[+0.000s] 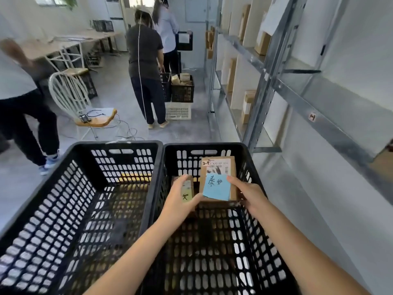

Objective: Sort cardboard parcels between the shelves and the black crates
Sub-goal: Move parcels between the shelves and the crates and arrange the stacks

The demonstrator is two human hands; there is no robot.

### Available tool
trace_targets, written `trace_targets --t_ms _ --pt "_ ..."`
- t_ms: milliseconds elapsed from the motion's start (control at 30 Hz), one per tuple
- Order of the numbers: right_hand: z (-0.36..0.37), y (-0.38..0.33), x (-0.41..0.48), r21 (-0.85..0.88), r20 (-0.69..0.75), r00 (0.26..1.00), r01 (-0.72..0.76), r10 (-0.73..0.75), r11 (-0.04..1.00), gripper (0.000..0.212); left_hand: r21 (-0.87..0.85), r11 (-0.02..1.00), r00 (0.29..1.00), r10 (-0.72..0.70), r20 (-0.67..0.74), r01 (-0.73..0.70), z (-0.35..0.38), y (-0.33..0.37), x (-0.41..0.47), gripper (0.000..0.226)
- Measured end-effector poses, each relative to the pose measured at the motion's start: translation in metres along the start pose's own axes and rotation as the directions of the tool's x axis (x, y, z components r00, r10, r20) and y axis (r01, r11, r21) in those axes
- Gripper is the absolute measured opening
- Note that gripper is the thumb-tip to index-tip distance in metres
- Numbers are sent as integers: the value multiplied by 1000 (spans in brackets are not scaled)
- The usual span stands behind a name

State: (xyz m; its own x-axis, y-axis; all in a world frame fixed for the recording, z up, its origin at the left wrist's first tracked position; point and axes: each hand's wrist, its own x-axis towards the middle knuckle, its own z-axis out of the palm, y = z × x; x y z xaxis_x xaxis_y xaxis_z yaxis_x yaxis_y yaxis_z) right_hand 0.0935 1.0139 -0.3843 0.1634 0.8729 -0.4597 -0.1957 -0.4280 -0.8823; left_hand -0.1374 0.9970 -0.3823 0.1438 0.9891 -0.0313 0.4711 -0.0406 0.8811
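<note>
Gripping stiff, probably light cardboard: left hand curls round small parcel, right hand clamps large parcel at the side edge under its fingers, safest hold.

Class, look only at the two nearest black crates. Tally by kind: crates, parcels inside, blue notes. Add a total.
Crates: 2 (left crate, right crate)
Parcels: 2 (small parcel, large parcel)
Blue note: 1
Total: 5
</note>
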Motion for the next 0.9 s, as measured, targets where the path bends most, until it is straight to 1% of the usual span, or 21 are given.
trace_targets --t_ms 67,167,300,400,500,600,733,800,900 --pt "2 3 10 -17 5 1000 -11 11 1000 44 20 999 999 -32 20 31 6 -8 17 80" --pt "7 4 25 -33 -26 999 -41 40 999 45 -11 996 995 -86 47 86 17 -15 43 82" --pt "6 7 47 -70 -50 998 -50 46 996 47 -25 994 992 -105 74 107 30 -26 73 83" --pt "3 12 64 -97 -71 996 -58 52 994 48 -66 990 991 -125 50 128 39 -36 91 83" --pt "3 22 77 -101 -77 992 -104 96 989 45 -102 979 984 -173 27 175 49 -41 99 81" --pt "6 26 92 -107 -77 989 -134 126 985 44 -105 980 985 -173 -3 171 56 -41 101 76" --pt "10 33 111 -96 -62 984 -170 164 981 44 -232 927 951 -309 -32 293 51 -41 106 64" --pt "13 38 120 -115 -64 980 -193 186 975 45 -258 918 942 -328 -74 300 48 -42 105 59" --pt "16 44 133 -133 -58 976 -216 210 967 47 -273 914 939 -333 -84 300 49 -43 102 56"
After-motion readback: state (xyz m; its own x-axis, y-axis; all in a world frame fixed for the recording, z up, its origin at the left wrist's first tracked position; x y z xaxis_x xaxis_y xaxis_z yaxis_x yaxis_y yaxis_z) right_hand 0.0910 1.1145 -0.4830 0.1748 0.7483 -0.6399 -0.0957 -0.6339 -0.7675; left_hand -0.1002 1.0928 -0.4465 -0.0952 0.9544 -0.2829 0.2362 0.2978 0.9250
